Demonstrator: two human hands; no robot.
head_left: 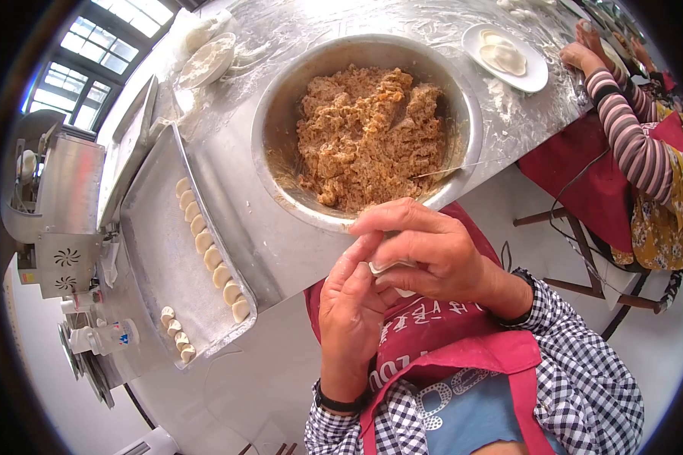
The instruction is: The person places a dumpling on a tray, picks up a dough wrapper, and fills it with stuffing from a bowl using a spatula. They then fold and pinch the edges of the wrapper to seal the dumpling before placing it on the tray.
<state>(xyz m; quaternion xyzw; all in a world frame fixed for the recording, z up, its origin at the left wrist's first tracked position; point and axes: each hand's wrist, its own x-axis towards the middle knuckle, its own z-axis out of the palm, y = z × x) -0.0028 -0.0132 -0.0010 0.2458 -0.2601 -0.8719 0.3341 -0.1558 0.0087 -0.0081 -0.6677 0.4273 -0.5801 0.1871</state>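
Both my hands meet in front of my red apron, just below the rim of a large steel bowl (463,98) of brown minced filling (368,136). A small white dumpling (391,267) is pinched between them, mostly hidden by fingers. My left hand (353,303) cups it from below. My right hand (432,254) folds over it from above, fingers pressed on its edge.
A metal tray (155,258) at left carries a row of finished dumplings (209,250) and a short second row. A white plate of round wrappers (505,54) stands at the floured table's far right, where another person's striped sleeve (630,136) reaches. A flour dish (206,61) sits at back left.
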